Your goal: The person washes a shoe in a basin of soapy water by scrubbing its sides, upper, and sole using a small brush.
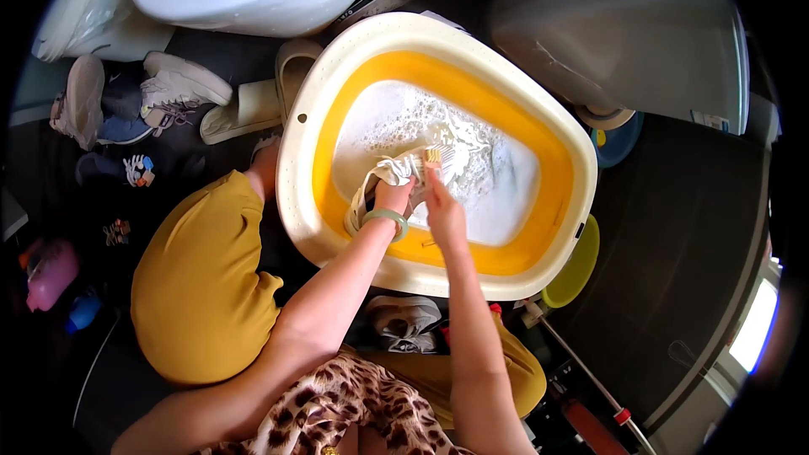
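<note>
White shoe, one, over a sudsy basin: the left hand grips it, seemingly steadying it against the brush the right hand clasps.

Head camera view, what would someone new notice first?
Probably the big cream-and-yellow basin in the middle, with its white suds. Inside it, the left hand holds a pale laced shoe and the right hand holds a brush to it. Left of the basin, more shoes lie about.
</note>
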Action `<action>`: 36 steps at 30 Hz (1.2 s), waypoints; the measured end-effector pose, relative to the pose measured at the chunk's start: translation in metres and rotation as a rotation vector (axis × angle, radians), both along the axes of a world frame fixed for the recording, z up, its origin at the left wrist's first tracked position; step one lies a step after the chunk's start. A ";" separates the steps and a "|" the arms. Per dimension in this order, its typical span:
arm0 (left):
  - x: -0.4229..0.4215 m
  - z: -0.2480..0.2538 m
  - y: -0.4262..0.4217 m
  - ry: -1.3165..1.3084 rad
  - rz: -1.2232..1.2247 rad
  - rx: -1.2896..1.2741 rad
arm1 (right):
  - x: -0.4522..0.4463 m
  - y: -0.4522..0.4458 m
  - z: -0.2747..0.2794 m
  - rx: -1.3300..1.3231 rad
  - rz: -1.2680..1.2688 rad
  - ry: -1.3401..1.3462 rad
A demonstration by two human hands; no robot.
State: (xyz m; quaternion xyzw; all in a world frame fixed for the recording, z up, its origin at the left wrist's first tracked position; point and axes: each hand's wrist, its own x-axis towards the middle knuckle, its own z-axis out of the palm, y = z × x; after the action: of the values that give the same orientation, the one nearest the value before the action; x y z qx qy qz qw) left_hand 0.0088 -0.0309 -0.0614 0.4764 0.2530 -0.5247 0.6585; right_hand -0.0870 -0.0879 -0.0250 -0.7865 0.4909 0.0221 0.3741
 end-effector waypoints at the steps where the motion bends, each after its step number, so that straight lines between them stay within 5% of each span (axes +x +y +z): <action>1: 0.000 0.001 0.001 -0.131 -0.151 0.079 | -0.004 -0.011 -0.004 -0.016 0.009 0.086; 4: -0.005 -0.005 -0.001 -0.338 -0.362 0.139 | -0.002 -0.052 -0.011 -0.143 -0.034 0.304; 6: -0.008 -0.014 0.001 -0.607 -0.480 0.218 | 0.004 -0.050 -0.012 -0.113 -0.061 0.188; 11: -0.003 -0.004 -0.001 -0.017 0.026 0.005 | 0.000 0.000 -0.009 0.006 0.001 0.010; 14: -0.011 -0.018 0.002 -0.446 -0.380 0.162 | -0.003 -0.037 -0.009 -0.119 -0.004 0.181; 18: -0.008 -0.015 0.002 -0.486 -0.380 0.200 | 0.000 -0.036 -0.022 -0.032 -0.065 0.116; 20: 0.003 0.004 0.001 -0.037 -0.029 0.004 | 0.009 -0.009 -0.009 0.177 -0.088 0.051; 26: 0.010 0.013 0.005 0.315 0.071 -0.109 | -0.004 -0.027 -0.009 0.159 -0.195 0.064; 30: 0.020 -0.003 0.016 0.411 0.214 -0.384 | 0.022 0.023 0.024 0.570 -0.346 -0.142; 32: 0.027 -0.002 0.016 0.430 0.199 -0.152 | 0.018 0.052 0.031 0.432 -0.213 -0.072; 33: 0.025 -0.002 0.016 0.435 0.187 -0.152 | 0.013 0.053 0.026 0.429 -0.225 -0.071; 35: 0.025 -0.001 0.017 0.487 0.191 -0.244 | 0.003 0.052 0.011 -0.035 0.096 -0.206; 36: 0.022 0.000 0.015 0.481 0.186 -0.247 | 0.010 0.034 0.024 0.046 0.062 -0.005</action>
State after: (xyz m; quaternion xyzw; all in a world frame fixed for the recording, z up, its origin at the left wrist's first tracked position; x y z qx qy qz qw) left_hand 0.0313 -0.0156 -0.0611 0.2292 0.3790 -0.5870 0.6778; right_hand -0.0770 -0.0534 -0.0007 -0.7925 0.4648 0.0432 0.3925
